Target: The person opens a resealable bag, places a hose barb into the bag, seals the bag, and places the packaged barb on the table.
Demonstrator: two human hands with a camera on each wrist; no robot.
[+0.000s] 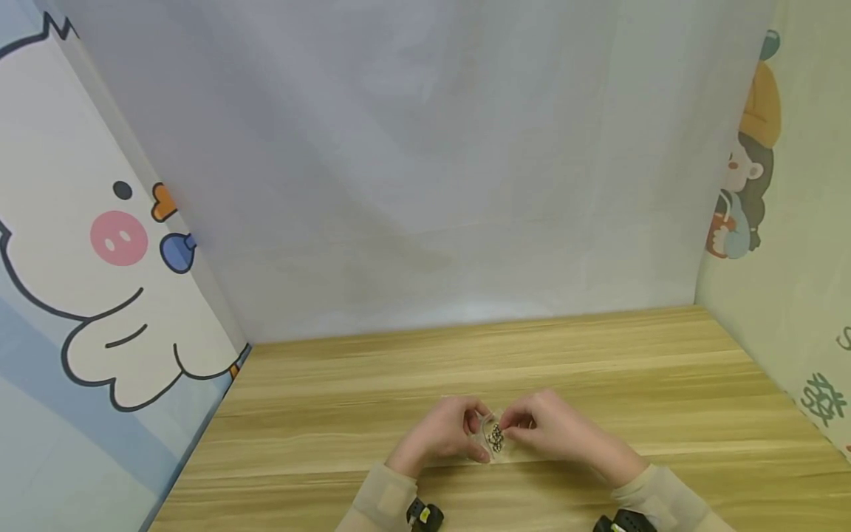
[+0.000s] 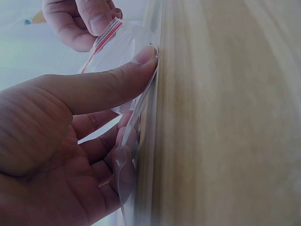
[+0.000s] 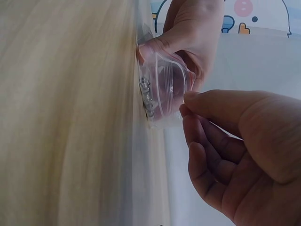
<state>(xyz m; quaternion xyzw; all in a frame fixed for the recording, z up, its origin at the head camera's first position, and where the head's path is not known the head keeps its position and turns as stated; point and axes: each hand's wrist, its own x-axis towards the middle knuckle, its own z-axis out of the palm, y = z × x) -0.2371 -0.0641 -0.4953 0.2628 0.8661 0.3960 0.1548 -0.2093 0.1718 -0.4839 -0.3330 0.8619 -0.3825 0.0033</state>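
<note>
A small clear zip bag (image 3: 165,87) with a red line along its seal lies low over the wooden table between my two hands. Small shiny metal pieces (image 1: 496,438), too small to tell apart, show inside it; the right wrist view has them near the tabletop. My left hand (image 1: 450,430) holds the bag from the left, thumb on its near side and fingers behind it. From the right, my right hand (image 1: 561,432) pinches the bag's edge near the red line between thumb and forefinger. The bag's mouth looks parted in the right wrist view.
The wooden table (image 1: 319,414) runs back to a pale grey curtain (image 1: 432,185). Printed cartoon panels stand on both sides, a white bird panel (image 1: 60,185) at left and a cream panel (image 1: 798,244) at right. Black wrist devices (image 1: 425,515) sit below the beige sleeves.
</note>
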